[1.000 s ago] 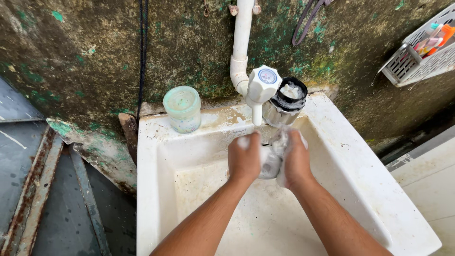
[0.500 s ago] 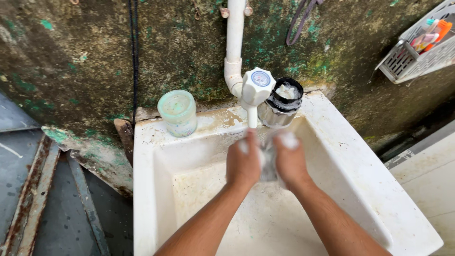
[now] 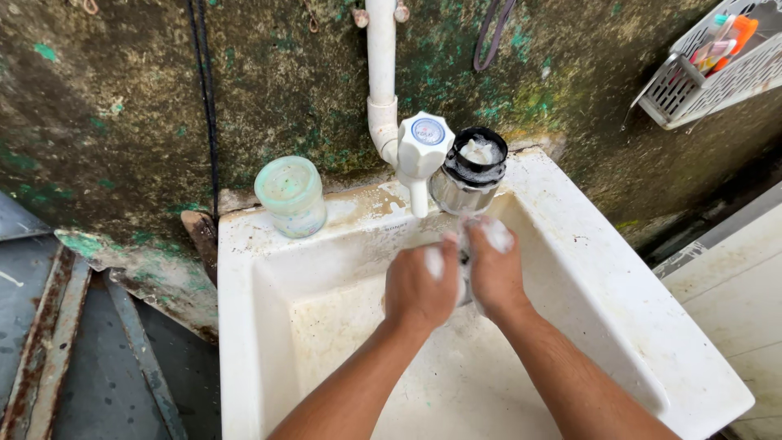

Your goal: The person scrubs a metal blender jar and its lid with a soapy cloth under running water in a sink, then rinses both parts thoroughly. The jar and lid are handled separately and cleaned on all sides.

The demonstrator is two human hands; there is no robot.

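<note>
Both my hands are together over a white sink (image 3: 241, 342), just below a white tap (image 3: 423, 148). My left hand (image 3: 418, 287) and my right hand (image 3: 495, 275) are curled around a small soapy object (image 3: 463, 261) pressed between them. Most of that object is hidden, so I cannot tell what it is. White foam covers my fingertips. A steel jar with a black rim (image 3: 470, 181) stands on the sink's back ledge, right behind my right hand.
A pale green lidded plastic jar (image 3: 291, 195) stands on the back ledge at the left. A white pipe (image 3: 380, 65) runs down the mossy wall to the tap. A white wire basket (image 3: 709, 77) with bottles hangs at the upper right. Rusty metal sheets (image 3: 73, 342) lie left of the sink.
My hands have stayed under the tap, shifting slightly and rubbing against each other. Foam now shows on the fingertips of both. The view has drifted a little.
</note>
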